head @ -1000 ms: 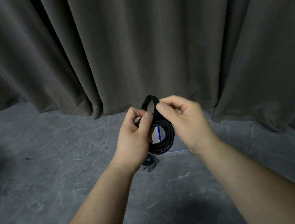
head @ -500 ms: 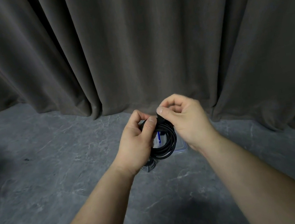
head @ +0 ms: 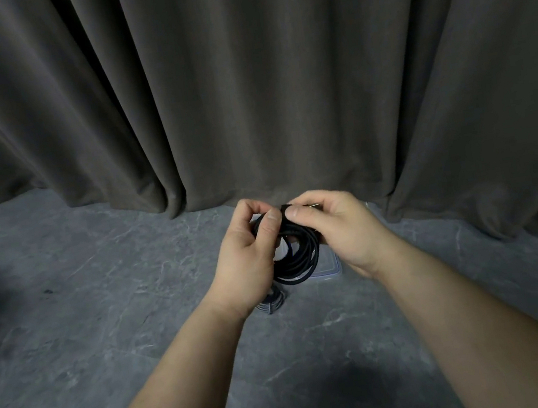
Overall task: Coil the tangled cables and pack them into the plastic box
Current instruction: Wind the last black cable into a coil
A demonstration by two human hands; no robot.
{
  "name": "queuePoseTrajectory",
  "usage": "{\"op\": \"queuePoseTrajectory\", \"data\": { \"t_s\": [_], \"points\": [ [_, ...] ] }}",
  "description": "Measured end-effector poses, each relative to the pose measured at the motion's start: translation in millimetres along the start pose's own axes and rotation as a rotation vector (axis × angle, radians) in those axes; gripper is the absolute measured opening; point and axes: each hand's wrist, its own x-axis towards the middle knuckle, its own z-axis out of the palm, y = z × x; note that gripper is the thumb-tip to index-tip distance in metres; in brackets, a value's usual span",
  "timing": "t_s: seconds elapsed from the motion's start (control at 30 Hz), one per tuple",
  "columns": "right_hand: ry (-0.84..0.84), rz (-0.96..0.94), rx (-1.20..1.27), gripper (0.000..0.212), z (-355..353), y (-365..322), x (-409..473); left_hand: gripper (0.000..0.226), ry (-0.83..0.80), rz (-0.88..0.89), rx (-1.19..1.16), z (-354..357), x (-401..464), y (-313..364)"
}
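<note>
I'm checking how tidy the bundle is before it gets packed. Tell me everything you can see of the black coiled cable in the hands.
The black coiled cable is thin, matte and rubbery-looking, wound into several round loops that hang in the air above the grey stone-look floor. At its top the left hand and right hand pinch it, thumbs pressing a dark band there. Its lower arc overlaps the clear plastic box behind. Its ends are hidden.

Dim, flat light; soft shadow pools on the floor (head: 352,389); curtain (head: 244,86) folds bow at edges, perhaps lens distortion.
</note>
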Motion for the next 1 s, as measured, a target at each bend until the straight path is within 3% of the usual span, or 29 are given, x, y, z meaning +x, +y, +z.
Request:
{"op": "queuePoseTrajectory", "data": {
  "t_s": [0.23, 0.43, 0.63, 1.0],
  "points": [
    [0.024, 0.048, 0.104, 0.013, 6.1, -1.7, -1.8, 0.013, -0.027, -0.027, 0.006, -1.7, 0.9, -1.8],
    [0.001, 0.03, 0.106, 0.003, 5.4, 0.8, -1.3, 0.012, -0.039, -0.042, -0.03, -2.1, 1.0, 0.8],
    [-0.059, 0.043, 0.087, 0.028, 4.5, 2.8, -2.9, 0.016, 0.064, -0.048, 0.0, -5.1, 4.0, -3.1],
    [-0.046, 0.015, -0.014, 0.04, 5.6, 4.3, -3.6, 0.014, 0.16, 0.019, -0.004, -2.4, 4.0, -1.8]
  ]
}}
